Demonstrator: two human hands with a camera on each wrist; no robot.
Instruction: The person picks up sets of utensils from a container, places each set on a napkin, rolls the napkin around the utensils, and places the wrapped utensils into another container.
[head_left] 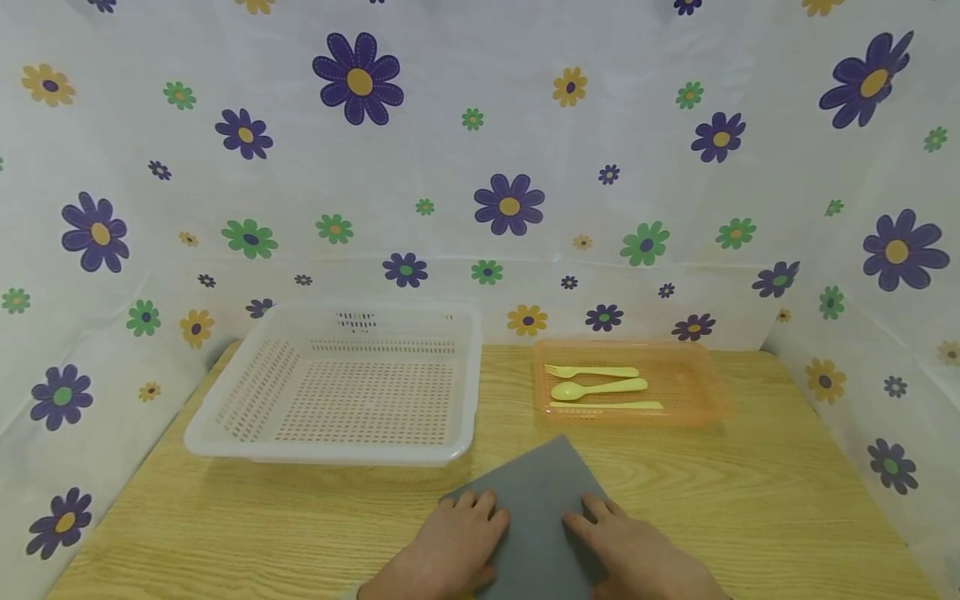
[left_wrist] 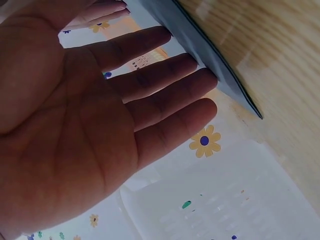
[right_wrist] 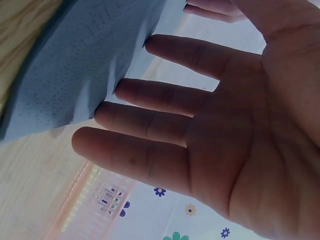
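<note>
– Grip status?
– Your left hand (head_left: 461, 542) and right hand (head_left: 637, 550) are unclenched, straight fingers (left_wrist: 155, 75) touching the grey sheet (head_left: 540, 492).
– Its location?
– Over the wooden table (head_left: 750, 483), between your hands, nearer you than the white basket (head_left: 337, 454) and orange tray (head_left: 686, 383).

Operator, your head view cuts off the near end of the grey sheet (head_left: 536, 500), and your left fingers (head_left: 486, 502) and right fingers (head_left: 592, 508) hide parts of its edges. The white basket (head_left: 322, 451) is cropped in your left wrist view; the label (right_wrist: 106, 200) in your right one is too blurred to read.
</note>
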